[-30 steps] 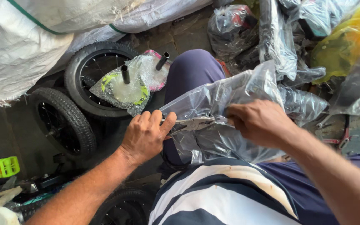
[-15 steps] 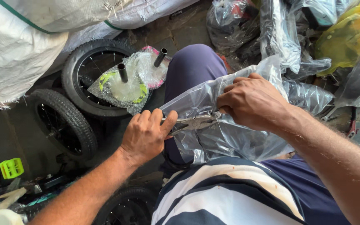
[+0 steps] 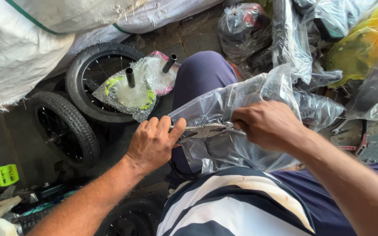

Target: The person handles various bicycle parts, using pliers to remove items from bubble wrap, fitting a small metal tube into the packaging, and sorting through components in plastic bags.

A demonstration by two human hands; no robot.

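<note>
A crumpled clear plastic bag (image 3: 259, 98) lies across my lap, over my knee in dark trousers (image 3: 200, 74). My left hand (image 3: 154, 142) pinches the bag's left edge with fingers closed on it. My right hand (image 3: 267, 124) is closed around the handles of metal pliers (image 3: 206, 130), whose jaws point left toward my left thumb at the bag's edge. Part of the pliers is hidden under my right hand.
Two small black tyred wheels (image 3: 64, 126) (image 3: 97, 74) lie on the floor to the left, with plastic-wrapped bicycle saddles on posts (image 3: 132, 89) on them. White woven sacks (image 3: 18, 48) fill the upper left. More plastic-wrapped parts (image 3: 298, 39) pile up at upper right. A green pedal (image 3: 5, 175) sits lower left.
My right hand moved from the bag's right side toward the middle and now holds pliers against the bag's edge. My left hand stayed on the bag.
</note>
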